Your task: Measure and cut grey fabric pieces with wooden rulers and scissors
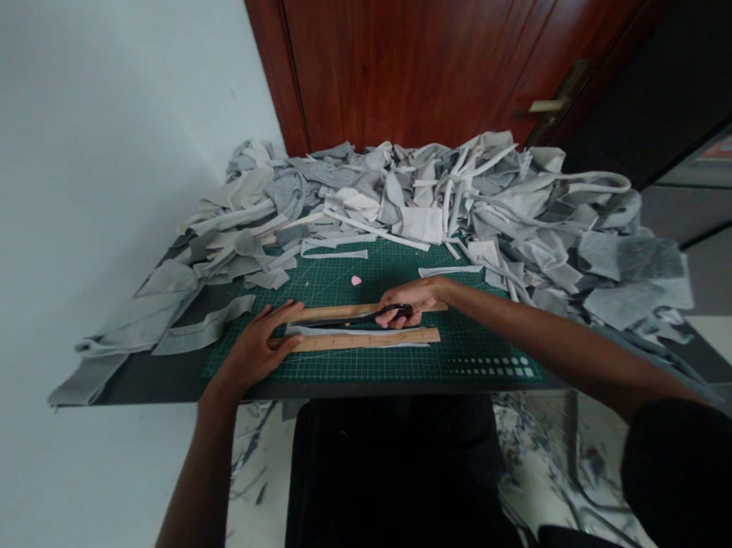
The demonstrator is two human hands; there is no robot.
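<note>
My right hand (399, 303) is closed around the handles of black scissors (368, 315), whose blades point left. The scissors lie between two wooden rulers on the green cutting mat (346, 369). Fingers apart, my left hand (265, 341) rests on the left ends of the far ruler (337, 311) and the near ruler (369, 339). A narrow grey fabric strip (344, 331) runs beneath the scissors and along the near ruler, partly covered by it. Whether the blades touch the strip, I cannot tell.
Grey and white fabric scraps (362, 196) are heaped along the table's back and right side. More fabric pieces (159, 309) lie on the left. A small pink piece (356, 280) sits on the mat. Behind stands a brown door (404, 59). Scraps litter the floor (259, 459).
</note>
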